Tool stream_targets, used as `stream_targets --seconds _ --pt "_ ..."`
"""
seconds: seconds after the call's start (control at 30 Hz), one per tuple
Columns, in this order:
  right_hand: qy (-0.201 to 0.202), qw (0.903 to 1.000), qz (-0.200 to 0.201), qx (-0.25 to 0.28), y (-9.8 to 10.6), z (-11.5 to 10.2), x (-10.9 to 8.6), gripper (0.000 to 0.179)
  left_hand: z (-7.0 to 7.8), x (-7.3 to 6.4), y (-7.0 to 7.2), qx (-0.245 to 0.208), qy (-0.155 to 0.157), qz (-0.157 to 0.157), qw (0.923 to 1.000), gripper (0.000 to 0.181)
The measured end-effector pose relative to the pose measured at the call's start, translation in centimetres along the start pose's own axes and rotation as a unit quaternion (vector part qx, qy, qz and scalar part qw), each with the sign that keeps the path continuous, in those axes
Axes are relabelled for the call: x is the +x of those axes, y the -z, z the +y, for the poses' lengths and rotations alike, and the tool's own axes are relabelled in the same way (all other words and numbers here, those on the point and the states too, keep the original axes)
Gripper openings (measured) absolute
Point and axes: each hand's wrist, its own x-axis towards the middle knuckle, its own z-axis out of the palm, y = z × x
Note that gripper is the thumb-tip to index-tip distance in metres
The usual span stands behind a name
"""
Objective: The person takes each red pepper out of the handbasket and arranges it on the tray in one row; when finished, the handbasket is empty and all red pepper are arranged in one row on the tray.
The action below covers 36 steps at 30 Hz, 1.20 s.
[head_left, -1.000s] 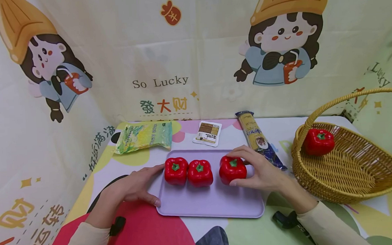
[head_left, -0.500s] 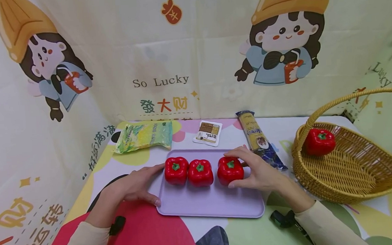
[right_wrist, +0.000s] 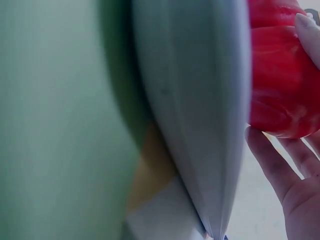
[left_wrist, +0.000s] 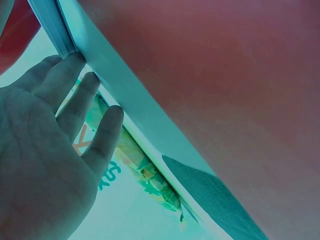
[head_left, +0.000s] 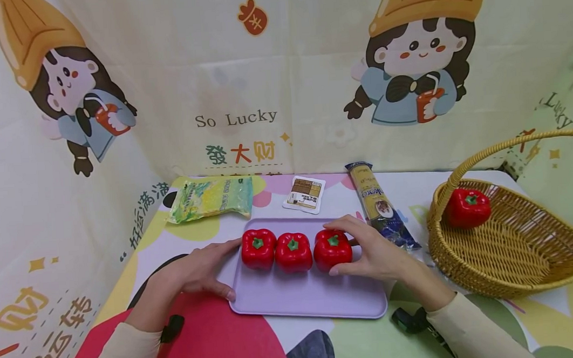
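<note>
Three red bell peppers with green stems stand in a row on a lilac tray [head_left: 307,298] in the head view: a left pepper [head_left: 258,256], a middle pepper [head_left: 293,258] and a right pepper [head_left: 330,256]. My right hand [head_left: 375,250] grips the right pepper from its right side, thumb in front and fingers behind. That pepper sits against or very close to the middle one. In the right wrist view the held pepper [right_wrist: 280,80] shows beyond the tray's rim. At the tray's left edge my left hand [head_left: 201,270] rests with extended fingers, holding nothing.
A wicker basket [head_left: 481,277] with a tall handle stands at the right, one red bell pepper [head_left: 469,215] inside. Behind the tray lie a yellow-green packet [head_left: 212,199], a small white-and-brown pouch [head_left: 304,195] and a long blue-and-yellow pasta packet [head_left: 377,204]. A printed curtain hangs behind.
My right hand has slid the right pepper leftward along the tray, narrowing the gap to the middle pepper. The left hand has stayed in place.
</note>
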Motion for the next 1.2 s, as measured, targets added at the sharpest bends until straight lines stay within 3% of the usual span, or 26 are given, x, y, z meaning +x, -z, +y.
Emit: stream_targets --seconds 0.63,0.87,1.2 --pt "-0.047 0.9988 -0.009 -0.006 0.1 -0.3 0.1 0.090 0.0 0.2 0.1 0.007 -0.011 0.003 0.9999 0.117" --pt "-0.038 0.9992 -0.010 -0.001 0.6 -0.3 -0.1 0.090 -0.2 0.1 -0.1 -0.006 0.005 0.001 1.0000 0.118" --pt "-0.044 0.9981 -0.032 0.028 1.3 -0.5 -0.3 0.084 -0.2 0.1 0.0 -0.003 0.004 0.002 1.0000 0.118"
